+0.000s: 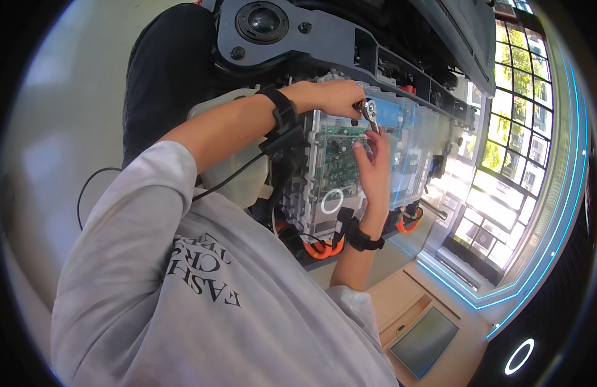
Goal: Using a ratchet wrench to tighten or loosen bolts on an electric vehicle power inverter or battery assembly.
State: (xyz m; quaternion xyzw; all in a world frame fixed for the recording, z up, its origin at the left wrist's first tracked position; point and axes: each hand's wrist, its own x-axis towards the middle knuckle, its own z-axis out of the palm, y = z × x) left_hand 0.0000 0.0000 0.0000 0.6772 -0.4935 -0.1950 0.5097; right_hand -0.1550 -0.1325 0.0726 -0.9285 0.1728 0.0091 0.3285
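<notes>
The silver metal ratchet wrench (372,115) stands near-vertical in view, head uppermost. Right hand (376,161) reaches up, left hand (337,97) curls; both grips unclear.

Bright daylight through black-framed multi-pane glass windows (511,119), some panes blown out; 1 white ring-shaped glare (323,201) on transparent plastic cover (405,155); fisheye edges bent, rim dark.
</notes>
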